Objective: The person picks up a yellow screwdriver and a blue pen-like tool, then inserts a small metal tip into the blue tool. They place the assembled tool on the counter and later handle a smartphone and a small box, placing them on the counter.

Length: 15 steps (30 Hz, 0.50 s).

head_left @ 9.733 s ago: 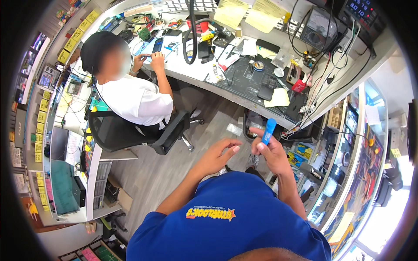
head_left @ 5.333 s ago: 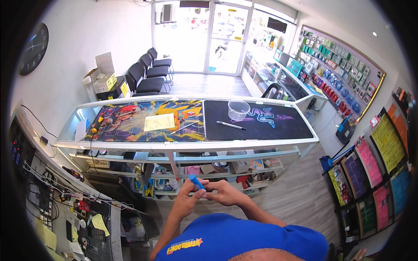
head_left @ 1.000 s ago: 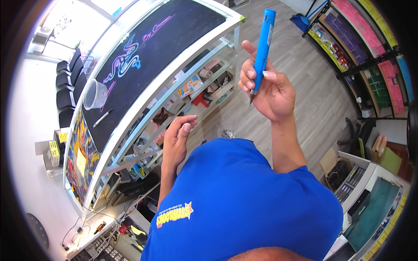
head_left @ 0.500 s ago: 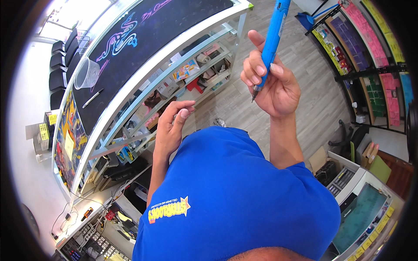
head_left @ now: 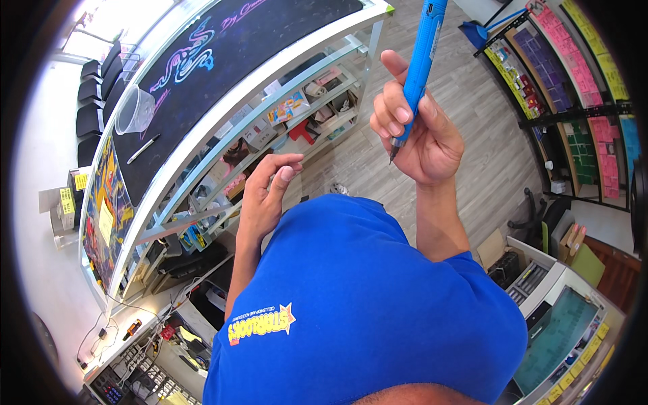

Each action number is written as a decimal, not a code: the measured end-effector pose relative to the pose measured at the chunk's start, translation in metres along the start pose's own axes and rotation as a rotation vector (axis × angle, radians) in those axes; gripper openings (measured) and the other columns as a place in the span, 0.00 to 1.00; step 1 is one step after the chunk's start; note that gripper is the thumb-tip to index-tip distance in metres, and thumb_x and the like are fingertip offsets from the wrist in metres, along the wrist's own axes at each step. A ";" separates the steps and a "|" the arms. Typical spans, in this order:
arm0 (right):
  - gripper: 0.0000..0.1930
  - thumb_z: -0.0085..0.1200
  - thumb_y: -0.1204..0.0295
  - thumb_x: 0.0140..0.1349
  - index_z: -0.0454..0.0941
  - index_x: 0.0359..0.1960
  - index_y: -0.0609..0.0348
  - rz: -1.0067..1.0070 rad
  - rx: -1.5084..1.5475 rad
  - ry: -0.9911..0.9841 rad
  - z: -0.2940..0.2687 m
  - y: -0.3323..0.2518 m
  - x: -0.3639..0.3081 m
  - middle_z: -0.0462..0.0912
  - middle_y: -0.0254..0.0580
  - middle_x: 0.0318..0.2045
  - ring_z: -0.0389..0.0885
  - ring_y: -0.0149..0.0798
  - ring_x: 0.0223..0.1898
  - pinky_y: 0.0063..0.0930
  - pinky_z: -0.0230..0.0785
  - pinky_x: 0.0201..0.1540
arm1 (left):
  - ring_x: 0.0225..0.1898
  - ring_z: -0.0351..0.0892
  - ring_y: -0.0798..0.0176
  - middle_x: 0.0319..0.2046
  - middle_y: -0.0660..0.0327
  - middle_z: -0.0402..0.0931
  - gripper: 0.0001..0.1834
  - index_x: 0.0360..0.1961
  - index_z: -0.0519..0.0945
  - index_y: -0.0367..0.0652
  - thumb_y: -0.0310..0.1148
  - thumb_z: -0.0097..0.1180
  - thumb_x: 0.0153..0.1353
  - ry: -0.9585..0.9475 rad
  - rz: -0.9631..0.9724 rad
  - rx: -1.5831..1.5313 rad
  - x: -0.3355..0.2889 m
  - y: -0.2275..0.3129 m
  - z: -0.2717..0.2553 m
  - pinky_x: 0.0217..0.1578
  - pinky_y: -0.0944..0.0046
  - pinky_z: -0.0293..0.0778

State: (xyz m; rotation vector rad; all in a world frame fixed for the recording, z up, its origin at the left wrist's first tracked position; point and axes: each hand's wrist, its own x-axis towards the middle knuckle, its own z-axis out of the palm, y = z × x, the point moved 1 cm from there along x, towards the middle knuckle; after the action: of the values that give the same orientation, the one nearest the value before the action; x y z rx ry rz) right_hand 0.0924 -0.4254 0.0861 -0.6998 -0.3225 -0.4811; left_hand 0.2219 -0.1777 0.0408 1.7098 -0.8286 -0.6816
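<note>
A thick blue pen-shaped power tool is in my right hand, raised at the upper right of centre. My thumb and fingers pinch it near its lower end, and its thin dark metal tip points down and left. The index finger sticks up beside the body. What looks like a small port shows at the tool's upper end. My left hand hovers empty beside the glass display counter, its fingers loosely stretched and the thumb apart.
On the counter's dark mat lie a clear plastic cup and a pen. Shelves of colourful packages line the right side. A cluttered workbench is at lower left, and a glass-topped case at lower right.
My right hand has shifted very slightly left with the blue tool, and its fingers have adjusted a little around it. My left hand is almost unmoved.
</note>
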 end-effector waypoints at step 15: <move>0.25 0.43 0.63 0.80 0.61 0.72 0.64 -0.029 0.059 -0.020 -0.007 0.007 0.000 0.75 0.33 0.38 0.73 0.31 0.38 0.28 0.63 0.46 | 0.52 0.82 0.62 0.45 0.58 0.83 0.20 0.56 0.83 0.40 0.45 0.52 0.78 0.013 0.010 0.010 -0.001 -0.001 -0.003 0.58 0.61 0.73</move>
State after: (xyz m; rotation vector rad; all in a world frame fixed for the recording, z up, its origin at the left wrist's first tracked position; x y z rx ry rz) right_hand 0.0965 -0.4252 0.0774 -0.6439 -0.3649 -0.4902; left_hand 0.2237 -0.1751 0.0404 1.7161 -0.8320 -0.6600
